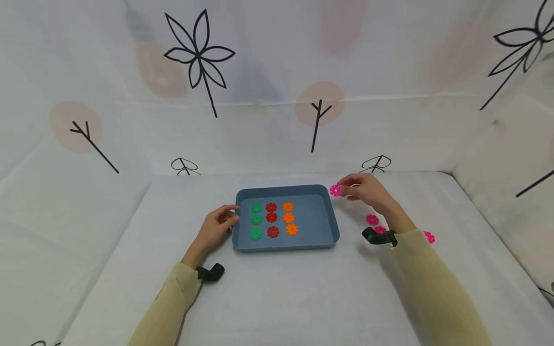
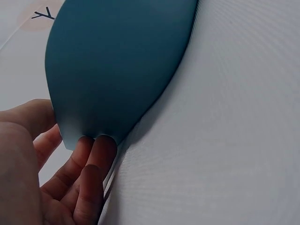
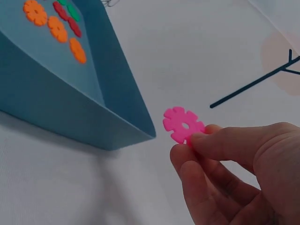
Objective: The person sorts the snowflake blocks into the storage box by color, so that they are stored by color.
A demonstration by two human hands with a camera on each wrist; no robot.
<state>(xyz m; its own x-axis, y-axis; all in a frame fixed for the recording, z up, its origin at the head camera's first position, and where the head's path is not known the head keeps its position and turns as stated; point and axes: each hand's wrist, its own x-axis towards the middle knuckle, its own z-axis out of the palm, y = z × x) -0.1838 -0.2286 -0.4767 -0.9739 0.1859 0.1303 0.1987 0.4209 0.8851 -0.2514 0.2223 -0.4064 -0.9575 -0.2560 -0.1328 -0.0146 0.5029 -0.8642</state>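
In the head view a blue-grey tray point(image 1: 318, 216) holds flower-shaped plastic discs in three columns: green discs point(image 1: 256, 219), red discs point(image 1: 271, 217) and orange discs point(image 1: 289, 218). My left hand point(image 1: 213, 229) holds the tray's left edge; in the left wrist view its curled fingers point(image 2: 101, 152) touch the tray's outer wall. Just off the tray's far right corner, my right hand point(image 1: 368, 192) pinches a pink flower-shaped disc point(image 3: 180, 124) between thumb and fingers, above the table.
More pink discs point(image 1: 372, 219) lie on the white table cloth point(image 1: 277, 298) right of the tray, some partly behind my right wrist. A patterned white cloth wall point(image 1: 259, 134) stands behind the table, with cloth at both sides.
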